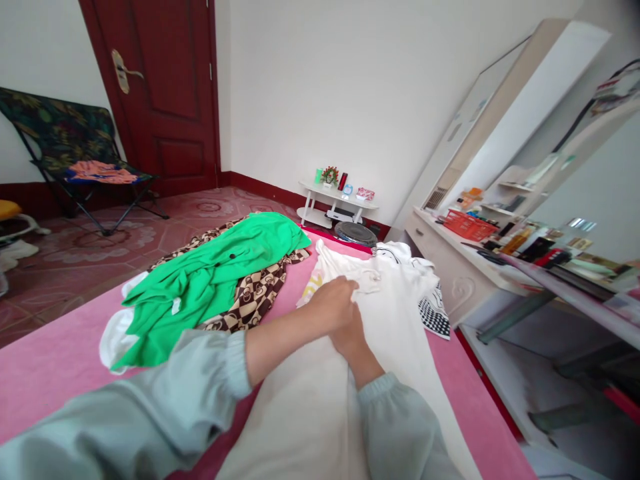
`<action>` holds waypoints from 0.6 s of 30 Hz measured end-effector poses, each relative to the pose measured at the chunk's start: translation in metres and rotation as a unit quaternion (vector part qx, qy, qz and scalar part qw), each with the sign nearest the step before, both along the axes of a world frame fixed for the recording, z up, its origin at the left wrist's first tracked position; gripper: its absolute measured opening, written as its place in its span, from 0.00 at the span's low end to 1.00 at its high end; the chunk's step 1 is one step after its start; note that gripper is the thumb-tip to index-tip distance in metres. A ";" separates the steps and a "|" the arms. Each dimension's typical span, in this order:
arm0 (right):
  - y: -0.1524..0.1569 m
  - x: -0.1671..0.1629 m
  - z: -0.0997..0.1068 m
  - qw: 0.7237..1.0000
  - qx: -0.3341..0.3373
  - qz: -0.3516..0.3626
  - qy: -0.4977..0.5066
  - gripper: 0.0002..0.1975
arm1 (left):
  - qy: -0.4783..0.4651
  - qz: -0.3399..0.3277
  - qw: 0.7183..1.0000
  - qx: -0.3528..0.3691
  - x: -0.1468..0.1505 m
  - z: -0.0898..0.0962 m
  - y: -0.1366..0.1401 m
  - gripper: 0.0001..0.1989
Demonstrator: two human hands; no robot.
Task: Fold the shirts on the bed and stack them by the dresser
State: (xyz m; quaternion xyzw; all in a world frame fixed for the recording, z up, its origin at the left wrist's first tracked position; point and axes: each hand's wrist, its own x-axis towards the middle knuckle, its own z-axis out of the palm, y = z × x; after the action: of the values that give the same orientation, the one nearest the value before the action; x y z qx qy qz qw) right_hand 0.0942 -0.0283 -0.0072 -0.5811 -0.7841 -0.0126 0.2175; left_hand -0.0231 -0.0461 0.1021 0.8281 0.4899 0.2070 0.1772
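A long white garment lies stretched over the pink bed cover, running from the far edge toward me. A pale yellow print shows on its left side near the top. My left hand is closed at the upper part of the garment, its fingers gripping the cloth. Just below and touching it, my right hand is also closed on the white cloth; its fingertips are partly hidden behind the left hand. Grey-green elastic cuffs circle both forearms.
To the left lie a green garment and a brown checked cloth. A black-and-white patterned cloth is at right. Beyond stand a small white table and a folding chair; a dressing table flanks the bed.
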 end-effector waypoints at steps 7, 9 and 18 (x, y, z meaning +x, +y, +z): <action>0.008 0.008 -0.001 0.996 0.021 0.018 0.084 0.16 | -0.024 0.117 0.993 0.024 0.017 -0.075 0.097 0.24; 0.008 0.009 -0.004 0.995 0.013 0.008 0.100 0.16 | -0.018 0.128 0.991 0.026 0.014 -0.087 0.106 0.23; 0.052 0.029 0.036 0.998 0.000 -0.056 -0.013 0.16 | 0.050 0.171 0.984 0.017 0.016 -0.114 0.118 0.28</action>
State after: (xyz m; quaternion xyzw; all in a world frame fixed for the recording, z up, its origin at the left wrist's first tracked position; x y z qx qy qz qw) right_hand 0.1234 0.0237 0.0289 -0.6237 -0.7533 -0.0330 0.2061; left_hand -0.0072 0.0718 -0.0114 0.7441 0.6290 0.2014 0.1001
